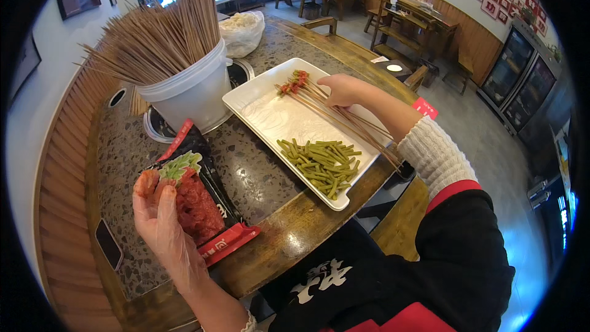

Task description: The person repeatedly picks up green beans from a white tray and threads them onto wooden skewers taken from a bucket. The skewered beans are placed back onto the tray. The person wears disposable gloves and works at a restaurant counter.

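Note:
My left hand [161, 216], in a clear plastic glove with reddish smears on the fingertips, is raised beside an opened bag of red marinated meat [198, 210]. Its thumb and fingers are apart, and I see nothing between them. My right hand [343, 91] is bare and closes over several bamboo skewers [355, 125] in a white tray [239, 97]; its fingertips are partly hidden. The skewers' far ends carry red meat and green pieces [292, 84], and their bare ends stick out past the tray's near right edge. Cut green bean pieces [320, 163] lie heaped at the tray's near end.
A white plastic bucket [189, 97] packed with bamboo skewers [161, 41] stands left of the tray. Behind it sits a clear bag of pale food [242, 32]. A phone [109, 244] lies at the stone-topped table's [258, 180] left side. A wooden bench [401, 221] is at right.

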### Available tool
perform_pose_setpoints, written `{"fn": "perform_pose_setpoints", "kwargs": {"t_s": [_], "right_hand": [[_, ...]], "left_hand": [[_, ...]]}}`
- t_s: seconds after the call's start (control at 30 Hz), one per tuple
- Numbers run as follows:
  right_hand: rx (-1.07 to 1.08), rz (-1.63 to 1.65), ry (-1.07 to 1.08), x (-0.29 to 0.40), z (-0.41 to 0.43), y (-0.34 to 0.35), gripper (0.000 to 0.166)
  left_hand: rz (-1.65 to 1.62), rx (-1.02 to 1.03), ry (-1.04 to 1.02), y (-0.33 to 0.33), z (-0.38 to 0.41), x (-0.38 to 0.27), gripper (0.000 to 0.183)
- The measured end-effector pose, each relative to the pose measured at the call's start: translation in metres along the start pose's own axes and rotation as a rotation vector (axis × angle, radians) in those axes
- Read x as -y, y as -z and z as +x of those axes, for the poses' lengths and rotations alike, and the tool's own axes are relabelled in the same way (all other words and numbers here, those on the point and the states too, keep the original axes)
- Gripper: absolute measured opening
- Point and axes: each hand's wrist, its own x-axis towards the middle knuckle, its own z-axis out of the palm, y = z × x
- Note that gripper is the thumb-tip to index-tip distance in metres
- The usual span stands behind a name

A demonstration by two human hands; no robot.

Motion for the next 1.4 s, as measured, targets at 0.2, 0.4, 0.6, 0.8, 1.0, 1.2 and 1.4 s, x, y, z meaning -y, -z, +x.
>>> {"fn": "perform_pose_setpoints", "kwargs": {"t_s": [0.2,0.4,0.6,0.8,1.0,1.2,1.4], "right_hand": [[-0.151,-0.147,0.161,-0.013,0.012,-0.009,0.057],[-0.321,-0.123,0.365,0.005,-0.015,-0.008,0.029],[0.172,-0.123,0.531,0.032,-0.056,-0.018,0.025],[0.224,-0.262,0.493,0.038,-0.069,-0.041,0.031],[0.188,-0.158,0.571,0.028,-0.065,-0.046,0.033],[0.221,0.120,0.457,0.029,-0.070,-0.050,0.035],[0.172,0.100,0.501,0.026,-0.076,-0.050,0.028]], "left_hand": [[0.031,0.020,0.028,0.000,0.002,0.001,0.042],[0.023,0.019,-0.010,0.006,0.004,0.007,0.045],[0.034,0.043,0.016,0.003,0.002,0.005,0.045],[0.086,0.057,0.104,-0.002,-0.001,-0.002,0.039],[0.085,0.073,0.127,-0.003,-0.003,-0.005,0.040],[0.115,0.105,0.141,-0.001,-0.002,-0.005,0.040],[0.106,0.111,0.157,0.001,-0.001,-0.004,0.040]]}}
